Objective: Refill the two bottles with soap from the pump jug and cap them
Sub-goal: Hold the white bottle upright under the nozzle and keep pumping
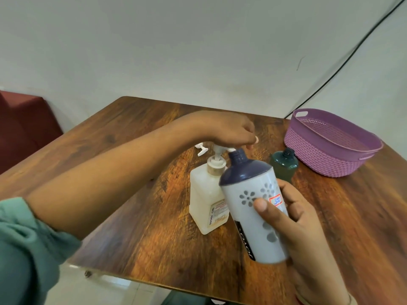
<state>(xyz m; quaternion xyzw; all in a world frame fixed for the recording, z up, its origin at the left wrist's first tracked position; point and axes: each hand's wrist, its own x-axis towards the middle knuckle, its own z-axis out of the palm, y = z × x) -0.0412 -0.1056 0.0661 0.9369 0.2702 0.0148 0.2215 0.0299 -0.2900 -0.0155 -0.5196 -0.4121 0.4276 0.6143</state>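
My right hand (293,219) grips a white bottle (253,208) with a dark blue shoulder and grey flower prints. The bottle is tilted, and its open neck sits right at the spout of the pump jug (206,197). The jug is a pale cream square container with a white pump head. My left hand (229,130) rests on top of that pump head with its fingers curled over it. A small dark green bottle (284,165) stands uncapped on the table behind the white bottle. A white pump cap (201,149) lies on the table behind the jug.
The wooden table (132,150) stands against a white wall. A purple plastic basket (330,144) sits at its far right corner. A black cable (352,56) runs down the wall behind the basket. A dark red seat (24,122) is at the left.
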